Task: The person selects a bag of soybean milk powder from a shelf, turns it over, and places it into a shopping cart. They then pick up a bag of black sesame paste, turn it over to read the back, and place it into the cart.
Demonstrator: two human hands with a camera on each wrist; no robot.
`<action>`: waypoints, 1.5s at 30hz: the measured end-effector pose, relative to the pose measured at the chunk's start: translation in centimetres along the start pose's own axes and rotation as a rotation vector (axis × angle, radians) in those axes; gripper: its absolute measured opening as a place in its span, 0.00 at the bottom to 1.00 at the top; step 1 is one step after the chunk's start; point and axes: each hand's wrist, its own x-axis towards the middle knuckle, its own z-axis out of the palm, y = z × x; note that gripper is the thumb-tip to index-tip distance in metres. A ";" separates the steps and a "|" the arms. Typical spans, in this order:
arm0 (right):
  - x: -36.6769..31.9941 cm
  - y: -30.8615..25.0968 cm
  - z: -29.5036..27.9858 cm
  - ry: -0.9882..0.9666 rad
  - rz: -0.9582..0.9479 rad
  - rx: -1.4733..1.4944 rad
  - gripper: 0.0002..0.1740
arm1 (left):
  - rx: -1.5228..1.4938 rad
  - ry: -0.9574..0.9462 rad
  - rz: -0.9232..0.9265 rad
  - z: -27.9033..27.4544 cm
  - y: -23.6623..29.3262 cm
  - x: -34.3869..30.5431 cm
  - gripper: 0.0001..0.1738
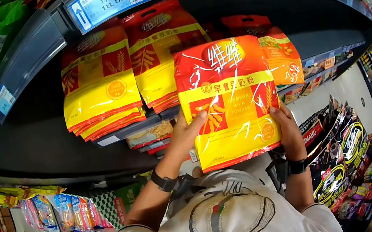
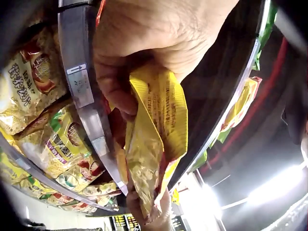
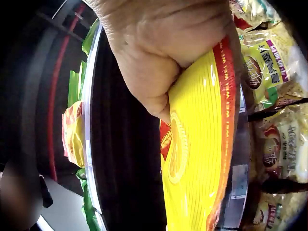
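Both hands hold a red and yellow bag of soybean milk powder (image 1: 230, 103) in front of the shelf, its printed face turned up to the head camera. My left hand (image 1: 187, 133) grips its left edge, thumb on the front and the other fingers hidden behind. On the opposite edge, my right hand (image 1: 288, 131) grips it with the thumb near the wheat picture. In the left wrist view the bag's yellow side fold (image 2: 161, 106) shows beneath the left hand (image 2: 159, 38). The right wrist view has the right hand (image 3: 154, 57) curled over the yellow edge.
Matching milk powder bags (image 1: 99, 81) lie stacked on the dark shelf (image 1: 19, 148), left of the held bag. An orange bag (image 1: 284, 57) sits behind it at right. Price labels (image 1: 115, 0) line the shelf edge above. Black packages (image 1: 344, 148) stand low at the right.
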 end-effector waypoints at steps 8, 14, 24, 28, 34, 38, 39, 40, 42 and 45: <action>-0.3 1.7 -2.0 -0.001 0.005 0.012 0.29 | -0.009 -0.044 0.049 0.7 -0.4 -0.6 0.33; -0.3 1.8 -1.4 -0.012 0.005 0.059 0.29 | -0.035 -0.041 0.026 0.6 -0.2 -0.9 0.29; 0.6 2.4 -1.3 -0.023 0.023 0.151 0.27 | -0.088 -0.031 -0.025 0.4 -0.1 -1.3 0.30; 0.7 2.5 -1.2 -0.033 0.037 0.187 0.27 | -0.075 -0.009 -0.016 0.2 -0.4 -1.6 0.26; -0.7 1.9 0.1 -0.035 0.004 0.159 0.28 | -0.107 0.050 -0.071 0.4 -0.9 -2.1 0.23; 0.2 3.5 -1.7 -0.045 0.066 0.192 0.31 | -0.067 0.045 -0.116 -0.1 -0.9 -2.7 0.28; 0.1 3.5 -1.7 -0.052 0.069 0.201 0.31 | -0.074 0.066 -0.110 0.2 -0.7 -2.8 0.27; 0.1 3.7 -1.8 -0.062 0.073 0.210 0.31 | -0.093 0.061 -0.101 0.2 -0.8 -2.9 0.27; 0.2 4.0 -2.1 -0.090 0.094 0.228 0.32 | -0.106 0.061 -0.096 0.2 -0.9 -3.1 0.26; 0.1 4.3 -2.0 -0.092 0.097 0.232 0.27 | -0.092 0.067 -0.098 0.1 -0.9 -3.3 0.26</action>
